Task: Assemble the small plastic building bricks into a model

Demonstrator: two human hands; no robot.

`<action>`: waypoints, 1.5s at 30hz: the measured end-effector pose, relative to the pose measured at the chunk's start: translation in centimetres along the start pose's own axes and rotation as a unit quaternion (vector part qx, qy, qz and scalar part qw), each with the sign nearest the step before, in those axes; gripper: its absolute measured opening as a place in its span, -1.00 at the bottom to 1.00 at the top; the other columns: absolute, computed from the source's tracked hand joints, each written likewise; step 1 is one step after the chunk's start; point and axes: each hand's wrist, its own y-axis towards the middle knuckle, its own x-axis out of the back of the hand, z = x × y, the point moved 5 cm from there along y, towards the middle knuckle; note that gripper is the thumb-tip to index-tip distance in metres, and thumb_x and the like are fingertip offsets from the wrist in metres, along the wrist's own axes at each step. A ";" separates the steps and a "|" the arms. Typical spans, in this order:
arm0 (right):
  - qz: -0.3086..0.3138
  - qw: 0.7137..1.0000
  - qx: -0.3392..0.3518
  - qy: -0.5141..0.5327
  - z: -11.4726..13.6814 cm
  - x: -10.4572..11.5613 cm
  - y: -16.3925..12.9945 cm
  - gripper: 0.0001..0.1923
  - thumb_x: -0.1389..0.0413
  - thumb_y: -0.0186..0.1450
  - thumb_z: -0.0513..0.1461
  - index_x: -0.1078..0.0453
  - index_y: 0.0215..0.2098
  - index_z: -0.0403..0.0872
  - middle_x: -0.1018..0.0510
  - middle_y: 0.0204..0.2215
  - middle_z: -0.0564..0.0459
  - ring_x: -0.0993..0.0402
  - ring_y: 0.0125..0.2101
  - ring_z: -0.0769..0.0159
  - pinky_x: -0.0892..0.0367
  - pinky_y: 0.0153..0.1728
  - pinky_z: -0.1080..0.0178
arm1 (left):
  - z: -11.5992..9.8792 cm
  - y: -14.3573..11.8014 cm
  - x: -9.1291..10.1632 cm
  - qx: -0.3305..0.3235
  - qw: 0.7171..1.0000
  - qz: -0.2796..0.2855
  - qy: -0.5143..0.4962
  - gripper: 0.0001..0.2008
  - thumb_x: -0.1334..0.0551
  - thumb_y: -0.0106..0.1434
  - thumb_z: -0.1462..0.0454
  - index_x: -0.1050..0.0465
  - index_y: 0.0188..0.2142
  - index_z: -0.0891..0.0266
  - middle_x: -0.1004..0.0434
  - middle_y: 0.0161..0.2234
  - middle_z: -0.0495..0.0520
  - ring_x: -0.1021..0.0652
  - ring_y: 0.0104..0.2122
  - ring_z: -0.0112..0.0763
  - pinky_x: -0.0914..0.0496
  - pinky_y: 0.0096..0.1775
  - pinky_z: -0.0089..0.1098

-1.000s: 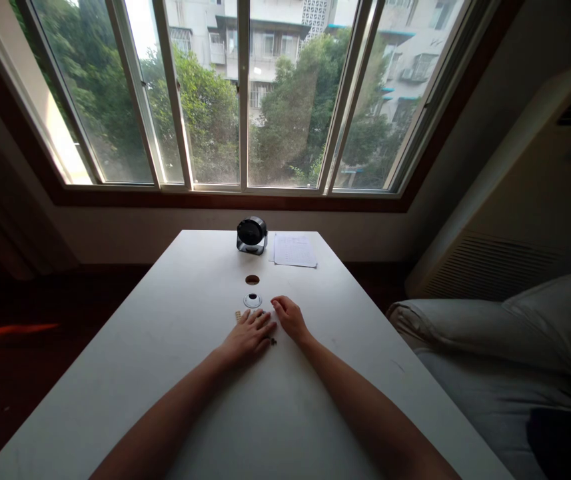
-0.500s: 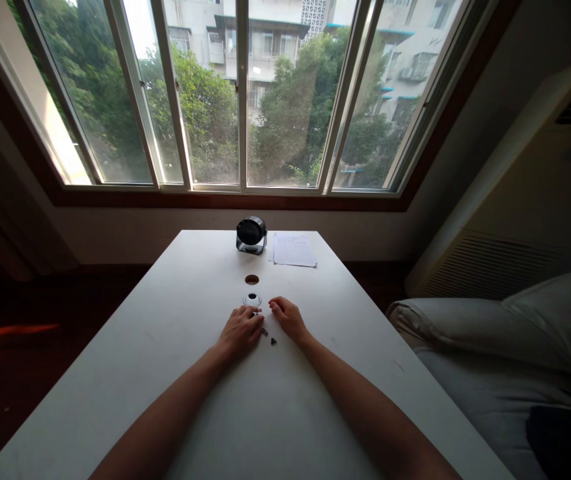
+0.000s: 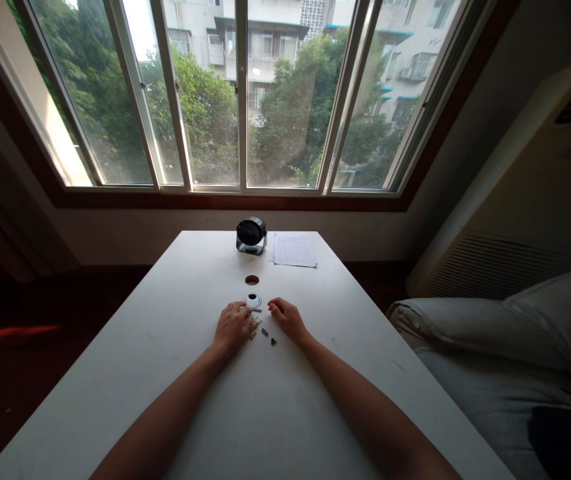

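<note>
Two hands on either side of small loose parts on the table.
Left hand (image 3: 234, 325): fingers bent at beige parts (image 3: 256, 323), partly covering them; count and grip cannot be told. Right hand (image 3: 288, 316): loosely curled, contents hidden. Between hands: two dark parts (image 3: 264, 331), right of the beige parts, and one grey part (image 3: 257, 310) on their far side. Beyond, near to far: one round disc (image 3: 252, 305), one table hole (image 3: 252, 280), one black round device (image 3: 251, 232) on a stand. Paper (image 3: 294, 250) lies right of the device on the table (image 3: 205, 267).
</note>
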 end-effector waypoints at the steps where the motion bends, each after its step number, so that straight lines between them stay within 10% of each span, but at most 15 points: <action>1: 0.001 1.000 0.000 0.000 0.1 0.0 0.0 -0.68 0.02 0.34 -0.07 -0.49 -0.22 -0.04 -0.55 -0.41 0.06 -0.40 -0.42 0.31 -0.28 -0.35 0.31 | 0.3 0.0 -0.1 0.005 1.000 -0.005 0.003 -0.74 -0.12 0.32 0.15 -0.47 -0.09 0.13 -0.41 0.05 0.13 -0.35 0.09 -0.18 -0.23 0.15 -0.14; 21: -0.006 1.000 0.004 0.017 0.2 0.2 0.0 -0.71 0.02 0.34 -0.08 -0.49 -0.24 -0.04 -0.56 -0.41 0.05 -0.43 -0.41 0.30 -0.30 -0.33 0.30 | -0.7 -0.4 -0.9 -0.102 0.991 0.087 -0.017 -0.49 -0.14 0.28 -0.01 -0.31 0.17 0.06 -0.21 0.25 0.14 -0.24 0.21 -0.09 -0.16 0.22 -0.03; 32: -0.082 0.996 -0.010 0.033 -0.1 0.8 0.1 -0.71 0.06 0.34 -0.11 -0.44 -0.35 -0.06 -0.55 -0.44 0.06 -0.45 -0.40 0.30 -0.29 -0.32 0.30 | -5.0 -1.2 -1.4 -0.145 0.984 0.100 0.006 -0.39 -0.20 0.21 -0.06 -0.24 0.20 0.06 -0.16 0.27 0.15 -0.17 0.25 -0.03 -0.07 0.24 0.02; 45: -0.136 0.990 -0.027 0.018 -0.1 1.5 0.0 -0.65 0.09 0.36 -0.07 -0.41 -0.38 -0.07 -0.53 -0.47 0.04 -0.40 -0.44 0.30 -0.28 -0.33 0.30 | -6.5 -0.4 -1.2 -0.180 0.979 0.090 0.030 -0.88 -0.14 0.26 0.32 -0.46 -0.25 0.18 -0.46 -0.17 0.13 -0.40 -0.10 -0.21 -0.27 0.04 -0.12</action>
